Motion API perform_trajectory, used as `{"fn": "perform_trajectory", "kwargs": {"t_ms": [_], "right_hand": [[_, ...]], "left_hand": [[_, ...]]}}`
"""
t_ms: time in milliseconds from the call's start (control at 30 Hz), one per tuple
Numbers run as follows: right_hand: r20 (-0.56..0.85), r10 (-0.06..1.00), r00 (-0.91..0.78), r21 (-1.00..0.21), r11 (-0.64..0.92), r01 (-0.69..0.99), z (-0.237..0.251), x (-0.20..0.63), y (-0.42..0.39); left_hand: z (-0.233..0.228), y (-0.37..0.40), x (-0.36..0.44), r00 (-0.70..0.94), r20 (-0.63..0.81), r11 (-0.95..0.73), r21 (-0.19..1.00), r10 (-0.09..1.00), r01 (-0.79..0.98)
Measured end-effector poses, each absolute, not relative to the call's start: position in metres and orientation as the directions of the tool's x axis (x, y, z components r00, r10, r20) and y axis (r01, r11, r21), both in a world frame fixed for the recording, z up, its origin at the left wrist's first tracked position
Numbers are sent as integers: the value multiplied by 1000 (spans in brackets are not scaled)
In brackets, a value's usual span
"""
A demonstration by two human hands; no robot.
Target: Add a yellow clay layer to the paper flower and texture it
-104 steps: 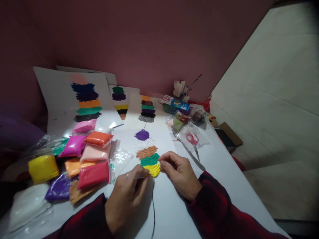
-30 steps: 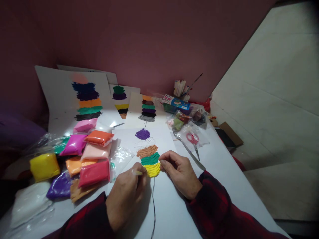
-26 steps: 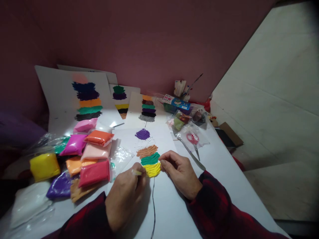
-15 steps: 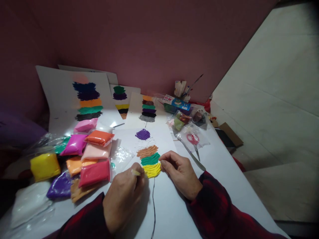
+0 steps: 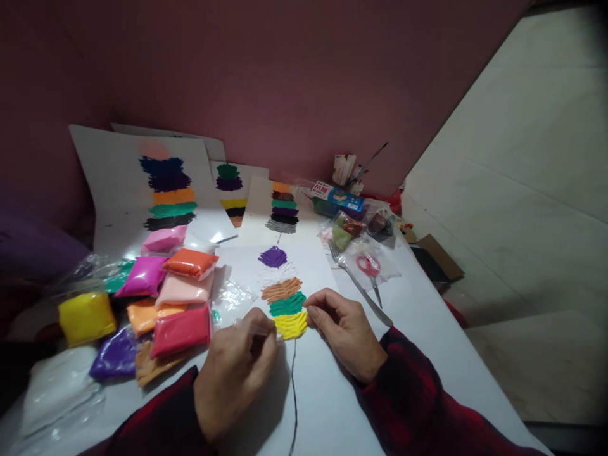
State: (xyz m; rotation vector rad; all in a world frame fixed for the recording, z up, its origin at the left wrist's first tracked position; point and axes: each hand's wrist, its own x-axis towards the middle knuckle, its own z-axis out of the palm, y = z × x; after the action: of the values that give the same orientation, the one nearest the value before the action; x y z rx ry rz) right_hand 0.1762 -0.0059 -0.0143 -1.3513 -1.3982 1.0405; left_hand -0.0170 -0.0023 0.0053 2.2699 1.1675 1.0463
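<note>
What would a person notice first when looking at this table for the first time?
The heap of bright clay packets at the left, and the striped clay feather shape on the white sheet in the middle. Both hands meet at its yellow bottom band: the left hand grips a thin clear tool, the right hand rests beside.

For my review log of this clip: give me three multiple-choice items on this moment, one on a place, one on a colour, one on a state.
1. Where do the red-handled scissors lie?
A. on the clay packets
B. right of the fork
C. in the left hand

2. Which colour is the lowest clay band of the stack between the hands?
A. yellow
B. purple
C. black

3. How is the left hand?
A. flat and open on the sheet
B. closed round a thin pale tool
C. lifted off the table

Key: 1 B, they rest on a clear bag beside the fork. 2 A, yellow sits under green. 3 B, the fingers pinch the tool at the band's left edge.
</note>
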Motion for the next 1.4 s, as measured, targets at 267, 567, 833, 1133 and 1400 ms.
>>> {"fn": "perform_trajectory", "kwargs": {"t_ms": [267, 567, 833, 1133, 1400], "right_hand": [[62, 998, 7, -967, 59, 248, -16, 177, -6], [50, 999, 16, -971, 45, 236, -16, 177, -7], [56, 998, 12, -971, 52, 235, -15, 177, -6], [62, 998, 13, -971, 57, 232, -16, 177, -7], [57, 998, 13, -970, 52, 238, -14, 177, -6]], "left_hand": [[-2, -6, -16, 443, 397, -588, 645, 804, 488], [6, -1, -10, 445, 375, -581, 575, 813, 577], [5, 1, -14, 454, 397, -603, 542, 798, 585], [6, 4, -17, 463, 388, -604, 535, 797, 591], [10, 2, -19, 397, 459, -606, 572, 795, 553]]}}
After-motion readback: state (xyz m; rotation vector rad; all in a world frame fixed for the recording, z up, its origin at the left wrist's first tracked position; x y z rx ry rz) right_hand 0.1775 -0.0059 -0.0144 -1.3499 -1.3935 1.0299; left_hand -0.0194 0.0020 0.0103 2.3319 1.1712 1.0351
